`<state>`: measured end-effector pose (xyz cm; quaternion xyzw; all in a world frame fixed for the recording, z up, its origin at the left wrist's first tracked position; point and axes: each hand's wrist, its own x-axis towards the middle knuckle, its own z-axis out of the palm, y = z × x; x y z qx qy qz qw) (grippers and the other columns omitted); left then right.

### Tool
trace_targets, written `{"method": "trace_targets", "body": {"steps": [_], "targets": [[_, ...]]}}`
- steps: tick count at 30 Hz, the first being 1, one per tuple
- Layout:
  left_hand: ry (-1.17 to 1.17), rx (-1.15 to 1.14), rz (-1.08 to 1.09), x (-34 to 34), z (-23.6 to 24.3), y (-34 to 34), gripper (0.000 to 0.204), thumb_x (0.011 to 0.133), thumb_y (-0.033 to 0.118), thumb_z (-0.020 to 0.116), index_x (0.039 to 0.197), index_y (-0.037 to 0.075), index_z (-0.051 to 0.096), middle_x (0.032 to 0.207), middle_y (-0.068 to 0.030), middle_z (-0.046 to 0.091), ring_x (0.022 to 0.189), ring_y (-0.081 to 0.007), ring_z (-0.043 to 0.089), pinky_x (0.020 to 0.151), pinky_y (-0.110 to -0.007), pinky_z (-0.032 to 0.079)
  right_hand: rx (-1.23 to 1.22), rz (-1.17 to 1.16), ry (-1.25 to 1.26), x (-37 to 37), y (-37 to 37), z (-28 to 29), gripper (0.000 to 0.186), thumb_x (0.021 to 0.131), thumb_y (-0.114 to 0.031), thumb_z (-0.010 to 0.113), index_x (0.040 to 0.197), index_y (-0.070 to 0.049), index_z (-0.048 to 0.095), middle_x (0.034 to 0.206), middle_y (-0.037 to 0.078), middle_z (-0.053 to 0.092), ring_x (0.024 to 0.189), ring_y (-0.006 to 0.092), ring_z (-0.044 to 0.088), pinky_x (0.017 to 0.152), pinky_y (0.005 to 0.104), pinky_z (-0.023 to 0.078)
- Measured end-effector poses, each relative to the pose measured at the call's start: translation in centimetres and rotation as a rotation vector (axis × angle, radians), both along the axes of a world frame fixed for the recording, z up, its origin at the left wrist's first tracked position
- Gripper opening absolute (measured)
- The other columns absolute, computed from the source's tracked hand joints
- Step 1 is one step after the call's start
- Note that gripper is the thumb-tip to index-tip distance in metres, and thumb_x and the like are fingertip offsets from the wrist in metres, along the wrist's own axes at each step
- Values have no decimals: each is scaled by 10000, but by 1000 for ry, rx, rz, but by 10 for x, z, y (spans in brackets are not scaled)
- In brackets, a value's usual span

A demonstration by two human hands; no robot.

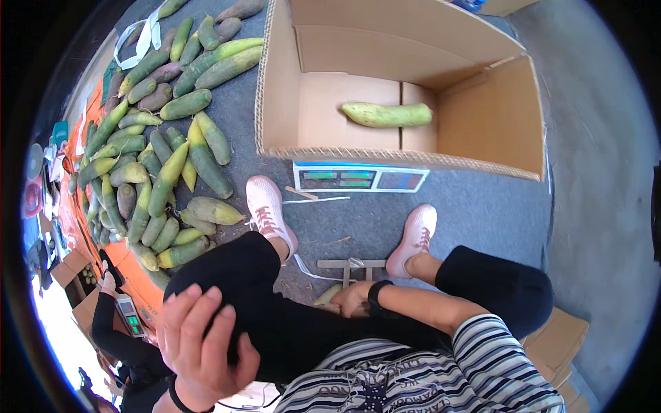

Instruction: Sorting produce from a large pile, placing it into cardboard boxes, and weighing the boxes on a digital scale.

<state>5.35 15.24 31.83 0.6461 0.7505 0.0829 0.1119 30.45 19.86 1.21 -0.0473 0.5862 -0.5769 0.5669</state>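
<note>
My left hand [206,345] is raised over my left thigh, its fingers loosely bent and apart, with nothing seen in it. My right hand [352,299] reaches down between my legs, its fingers closed at a pale green radish [327,294]; most of that radish is hidden. A peeled-looking light green radish [387,115] lies alone on the bottom of an open cardboard box [330,89]. The box rests on a digital scale [358,177] with green lit displays.
A large heap of green radishes [165,179] covers the ground at the left, near a white plastic bag [141,41]. A flat wooden piece [351,263] lies between my shoes. Flattened cardboard [558,344] is by my right knee. Another person [131,344] works at the lower left beside another scale [131,316].
</note>
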Motion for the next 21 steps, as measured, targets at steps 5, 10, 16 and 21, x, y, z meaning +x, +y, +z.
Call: {"method": "trace_targets", "body": {"steps": [5,10,16,21], "targets": [[25,66,60,11,-1,-4,345,698,100,665,1024,-6,628,1156,-189,615,1098,-405,574,947,-546,431,-31,-21,17,6,5,-6,415,701,-155,687,1084,3,657,1004,185,699,915,300,671,754,425,515],[70,79,64,15,4,-13,337,694,79,654,1019,-4,630,1149,-178,623,1090,-402,581,944,-541,439,-3,-45,1,1,11,11,443,707,-224,692,1083,11,673,1032,214,698,952,329,671,777,434,515],[19,113,82,-5,2,0,321,686,62,641,999,-7,625,1118,-175,629,1057,-400,591,919,-514,455,165,94,138,-2,2,14,448,732,-295,689,1053,19,702,1053,256,688,996,372,664,809,466,511],[52,196,115,-1,-5,-6,283,700,51,643,976,-5,612,1080,-170,629,1056,-387,596,921,-471,460,197,283,106,-25,9,24,657,757,-358,690,1301,-3,590,1312,216,594,1195,349,582,970,451,470]]}}
